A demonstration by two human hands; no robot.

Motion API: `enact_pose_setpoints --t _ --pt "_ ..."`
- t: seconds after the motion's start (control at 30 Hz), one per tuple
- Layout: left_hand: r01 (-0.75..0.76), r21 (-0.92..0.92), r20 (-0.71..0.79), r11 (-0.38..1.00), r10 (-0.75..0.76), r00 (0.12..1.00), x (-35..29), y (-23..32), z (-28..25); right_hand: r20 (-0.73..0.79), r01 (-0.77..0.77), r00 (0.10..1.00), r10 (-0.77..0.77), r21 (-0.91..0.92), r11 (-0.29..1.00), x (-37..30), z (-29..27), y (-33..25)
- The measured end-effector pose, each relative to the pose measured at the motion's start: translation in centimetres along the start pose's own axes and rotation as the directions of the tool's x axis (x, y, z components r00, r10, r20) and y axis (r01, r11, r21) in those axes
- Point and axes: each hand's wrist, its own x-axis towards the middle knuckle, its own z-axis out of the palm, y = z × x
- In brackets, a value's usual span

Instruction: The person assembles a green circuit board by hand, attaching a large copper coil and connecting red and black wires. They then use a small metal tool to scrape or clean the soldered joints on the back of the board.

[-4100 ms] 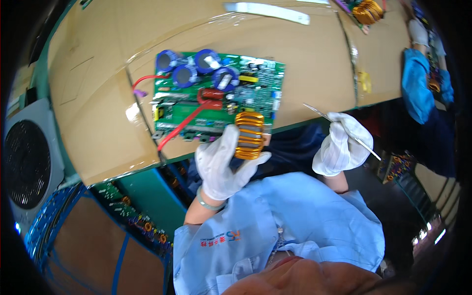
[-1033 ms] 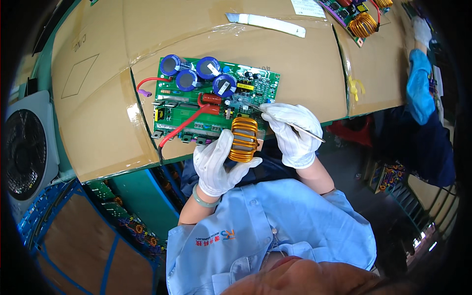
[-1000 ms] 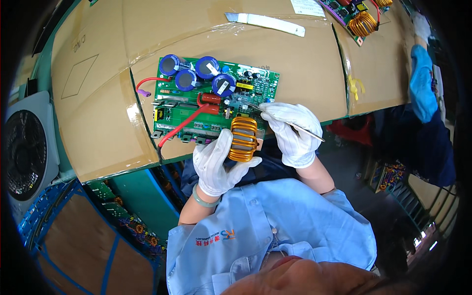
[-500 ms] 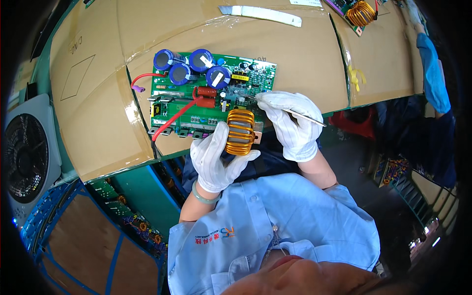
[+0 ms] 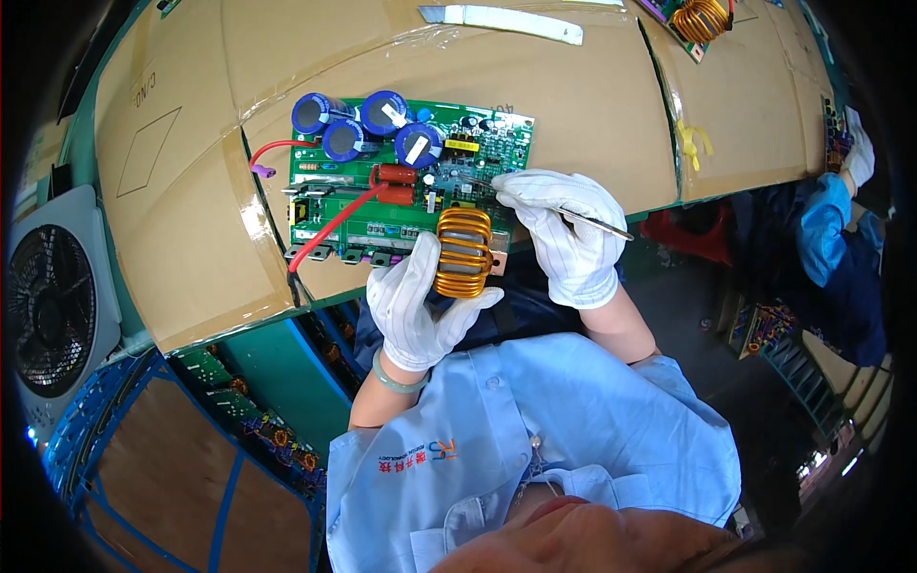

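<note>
Brought to the right edge of the green rectangular circuit board (image 5: 399, 214) since earlier, the white-gloved right hand (image 5: 571, 231) pinches a slim metal tool (image 5: 604, 226); the white-gloved left hand (image 5: 409, 307) spreads around the board's copper-wound coil (image 5: 463, 253). On brown cardboard (image 5: 611, 105), the board seems stiff, fragile, coil-heavy: hold its edges.

I had free passage over the brown cardboard tabletop (image 5: 607, 124) right of the green rectangular circuit board (image 5: 406, 216); four blue cylindrical capacitors (image 5: 384, 113) obstructed its far left, and an orange-wired ring coil (image 5: 463, 252) its near right.
</note>
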Motion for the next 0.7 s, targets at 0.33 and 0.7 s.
enact_pose_setpoints --t 0.33,0.7 --pt "-0.008 0.008 -0.005 1.0 0.008 1.0 -0.06 -0.11 0.06 -0.002 0.003 1.0 -0.003 0.027 1.0 -0.08 0.04 0.29" --pt "-0.021 0.015 -0.021 1.0 0.022 1.0 0.34 -0.06 0.11 -0.044 -0.067 0.997 0.068 0.024 0.997 -0.43 0.34 0.15"
